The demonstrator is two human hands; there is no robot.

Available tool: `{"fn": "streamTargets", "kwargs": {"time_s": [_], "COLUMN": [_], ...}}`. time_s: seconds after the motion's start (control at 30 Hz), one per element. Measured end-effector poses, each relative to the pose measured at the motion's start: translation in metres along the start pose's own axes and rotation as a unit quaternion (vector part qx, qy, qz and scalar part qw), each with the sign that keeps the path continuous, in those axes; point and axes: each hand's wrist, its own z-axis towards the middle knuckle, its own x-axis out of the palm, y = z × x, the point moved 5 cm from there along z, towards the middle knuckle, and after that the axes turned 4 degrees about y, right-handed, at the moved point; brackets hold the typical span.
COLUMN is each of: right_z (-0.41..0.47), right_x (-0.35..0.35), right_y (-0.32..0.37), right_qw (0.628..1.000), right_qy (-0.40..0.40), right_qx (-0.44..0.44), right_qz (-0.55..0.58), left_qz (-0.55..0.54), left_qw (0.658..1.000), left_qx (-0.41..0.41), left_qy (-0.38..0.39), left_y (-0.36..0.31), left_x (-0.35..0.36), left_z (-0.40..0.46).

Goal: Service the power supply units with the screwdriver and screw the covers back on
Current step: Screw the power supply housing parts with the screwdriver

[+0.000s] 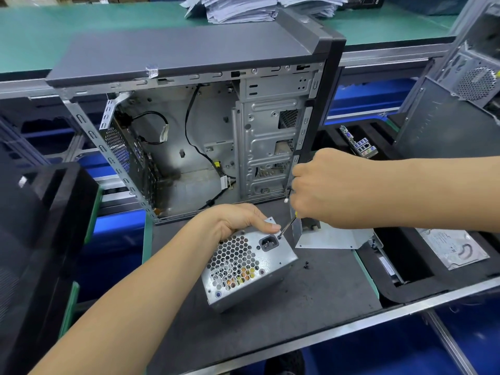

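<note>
Power supply unit [244, 269] sits tilted on dark mat [297, 315], vented rear face toward camera. Left hand [238, 220] grips top edge, thumb flat beside socket [268, 243]. Screwdriver [287, 227] shaft slants down-left from right hand [322, 185] above and right of unit; tip on screw at upper right corner of face, just beside socket. Right hand curls around handle, mostly hidden. Loose black screws [306, 264] just right of unit. Bare cover [332, 236] behind. Open computer case [189, 117] beyond. Judgement: cover screw being driven; axis alignment critical.
</note>
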Motion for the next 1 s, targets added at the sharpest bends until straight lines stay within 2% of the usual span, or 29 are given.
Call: {"fn": "streamTargets", "kwargs": {"time_s": [0.07, 0.2, 0.3, 0.47, 0.63, 0.83, 1.0], "right_z": [0.002, 0.003, 0.001, 0.005, 0.008, 0.008, 0.008], "right_x": [0.004, 0.016, 0.009, -0.005, -0.003, -0.013, -0.010], "right_y": [0.000, -0.002, -0.005, -0.008, -0.006, -0.008, -0.006], "right_qw": [0.999, 0.992, 0.994, 0.999, 0.995, 0.999, 0.996], "right_qy": [0.037, 0.079, 0.058, 0.032, 0.053, 0.023, 0.035], "right_qx": [0.013, 0.028, 0.014, 0.013, 0.025, 0.033, 0.022], "right_qz": [-0.002, 0.093, 0.087, -0.007, 0.084, -0.005, 0.075], "left_qz": [-0.009, -0.001, 0.006, -0.006, -0.001, -0.008, -0.004], "left_qw": [1.000, 1.000, 1.000, 1.000, 1.000, 1.000, 1.000], "left_qx": [-0.006, -0.002, 0.001, -0.001, 0.002, -0.002, 0.003], "left_qy": [0.003, 0.003, 0.001, -0.003, 0.001, -0.005, -0.002], "left_y": [0.000, -0.001, -0.002, -0.002, -0.001, 0.001, 0.002], "left_x": [0.000, 0.001, 0.001, 0.001, 0.001, -0.001, -0.001], "left_z": [-0.001, -0.003, -0.003, -0.003, -0.001, 0.001, 0.003]}}
